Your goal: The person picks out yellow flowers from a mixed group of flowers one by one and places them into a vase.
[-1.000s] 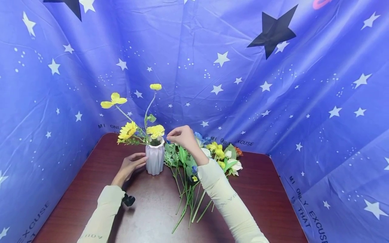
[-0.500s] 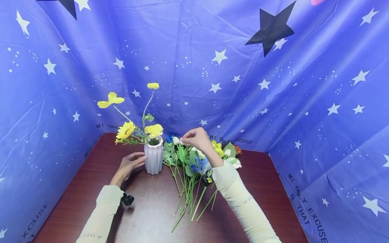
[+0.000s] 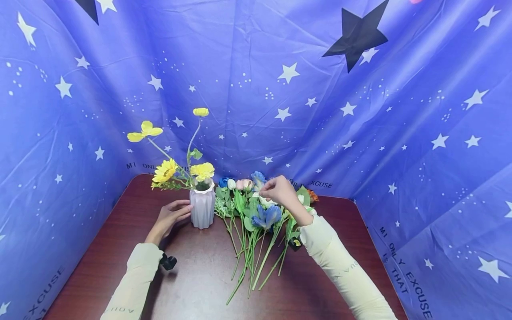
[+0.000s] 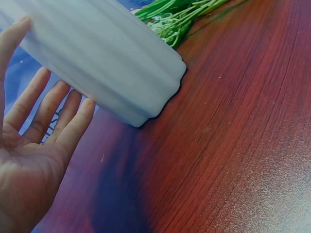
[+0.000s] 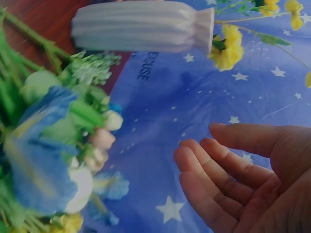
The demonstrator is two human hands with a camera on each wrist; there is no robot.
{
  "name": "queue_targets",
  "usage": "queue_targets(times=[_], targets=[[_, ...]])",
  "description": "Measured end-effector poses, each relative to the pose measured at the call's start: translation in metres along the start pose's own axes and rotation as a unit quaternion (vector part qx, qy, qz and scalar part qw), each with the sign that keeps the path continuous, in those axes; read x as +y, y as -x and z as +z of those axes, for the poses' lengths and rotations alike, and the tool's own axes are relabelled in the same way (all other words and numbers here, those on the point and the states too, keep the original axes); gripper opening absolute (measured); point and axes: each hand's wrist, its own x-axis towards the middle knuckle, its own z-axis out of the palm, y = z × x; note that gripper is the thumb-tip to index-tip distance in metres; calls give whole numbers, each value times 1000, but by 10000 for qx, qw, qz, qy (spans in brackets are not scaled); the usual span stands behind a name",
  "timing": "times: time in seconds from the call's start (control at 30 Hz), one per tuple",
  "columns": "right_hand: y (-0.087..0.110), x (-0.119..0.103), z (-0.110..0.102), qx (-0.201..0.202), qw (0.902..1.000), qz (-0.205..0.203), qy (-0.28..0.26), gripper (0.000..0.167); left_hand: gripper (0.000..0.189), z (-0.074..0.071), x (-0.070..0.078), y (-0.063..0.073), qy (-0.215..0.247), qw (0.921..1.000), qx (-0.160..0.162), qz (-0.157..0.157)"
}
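Note:
A pale fluted vase stands upright on the table, bearing several yellow flowers, among them a sunflower and a ruffled bloom. My left hand rests its fingertips against the vase's left side; in the left wrist view its fingers are spread and nearly straight along the wall. Over the loose flowers my right hand hovers. Nothing lies between its thumb and loosely bent fingers in the right wrist view. Beneath it are blue flowers and white ones.
Several loose stems lie right of the vase on the brown table, their ends toward me. An orange flower is at the pile's far right. A blue starry cloth hangs close round the table's back and sides.
My right hand has moved right, away from the vase's rim and over the loose flowers, uncovering pink and blue blooms. The left hand has stayed at the vase.

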Motion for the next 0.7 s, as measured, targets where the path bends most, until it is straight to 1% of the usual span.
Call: queue_targets(times=[0.07,0.17,0.33,0.5,0.63,0.7], targets=[[1,6,-3,-19,9999,86,56,8,37,0,-1,0,-10,10000,15,-12],[3,14,-5,-21,9993,337,128,8,38,-1,-2,0,-17,10000,34,-10],[6,27,-7,-47,9970,702,333,8,37,-1,-4,-1,-9,10000,-50,70],[7,41,-8,-124,9953,948,177,10,33,-2,-4,-1,37,9999,-82,93],[6,53,-5,-116,9946,1029,-61,9,32,-1,-4,-1,39,9999,-82,81],[5,59,-4,-154,9935,1093,-263,11,33,-1,-4,-1,26,9999,-72,69]])
